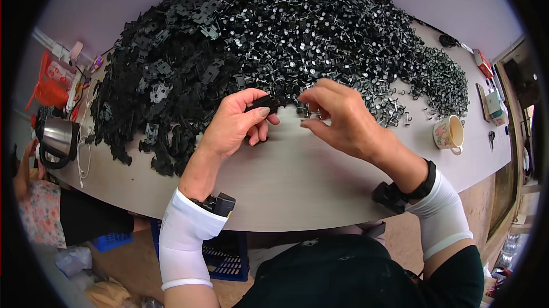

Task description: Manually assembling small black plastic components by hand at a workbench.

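Your left hand (231,125) pinches a slim black plastic piece (266,102) between thumb and fingers, over the table (269,199), well in from its near edge. A slack pinch could drop it into the heap of small metal-capped parts (320,33). Its long axis runs roughly left to right, one end toward your right hand (337,113), which curls, thumb opposing fingers; whether it grips anything, I cannot tell.

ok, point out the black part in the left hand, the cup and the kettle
Black part (268,102): head view, middle of its visible surface
Cup (442,135): head view, outer wall with the flower pattern
Kettle (57,134): head view, shiny metal body
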A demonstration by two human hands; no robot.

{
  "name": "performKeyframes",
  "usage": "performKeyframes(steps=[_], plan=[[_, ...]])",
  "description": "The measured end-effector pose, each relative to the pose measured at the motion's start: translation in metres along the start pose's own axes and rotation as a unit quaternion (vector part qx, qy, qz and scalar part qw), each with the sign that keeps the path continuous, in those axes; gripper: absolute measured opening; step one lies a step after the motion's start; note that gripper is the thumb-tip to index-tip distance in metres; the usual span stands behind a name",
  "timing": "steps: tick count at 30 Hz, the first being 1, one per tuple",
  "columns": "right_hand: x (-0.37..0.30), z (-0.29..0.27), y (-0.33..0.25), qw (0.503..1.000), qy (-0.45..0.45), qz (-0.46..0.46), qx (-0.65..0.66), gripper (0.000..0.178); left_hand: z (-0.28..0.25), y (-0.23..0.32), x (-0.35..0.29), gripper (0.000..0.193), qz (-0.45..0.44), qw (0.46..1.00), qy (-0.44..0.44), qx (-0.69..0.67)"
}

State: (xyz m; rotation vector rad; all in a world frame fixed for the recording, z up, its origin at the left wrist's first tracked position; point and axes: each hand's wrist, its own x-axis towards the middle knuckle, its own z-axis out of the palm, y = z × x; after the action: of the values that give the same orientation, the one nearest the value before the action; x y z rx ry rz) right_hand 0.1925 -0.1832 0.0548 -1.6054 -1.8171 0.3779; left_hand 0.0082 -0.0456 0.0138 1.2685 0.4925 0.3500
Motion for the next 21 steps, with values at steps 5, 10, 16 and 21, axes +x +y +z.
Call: performKeyframes(steps=[5,10,16,21], plan=[[0.015,0.021,0.012,0.997,0.047,-0.053,0.002,0.031,0.002,-0.001,-0.001,0.019,-0.059,0.997,-0.03,-0.039],[0.014,0.022,0.025,0.989,0.033,-0.141,0.011,0.038,0.006,-0.003,0.0,0.018,-0.063,0.996,-0.045,-0.05],[0.017,0.027,0.027,0.984,0.053,-0.171,0.02,0.04,0.001,-0.004,0.0,0.017,-0.049,0.99,-0.072,-0.111],[0.015,0.036,0.015,0.983,0.111,-0.037,0.14,0.027,0.001,0.001,0.002,0.019,-0.036,0.985,-0.074,-0.152]])
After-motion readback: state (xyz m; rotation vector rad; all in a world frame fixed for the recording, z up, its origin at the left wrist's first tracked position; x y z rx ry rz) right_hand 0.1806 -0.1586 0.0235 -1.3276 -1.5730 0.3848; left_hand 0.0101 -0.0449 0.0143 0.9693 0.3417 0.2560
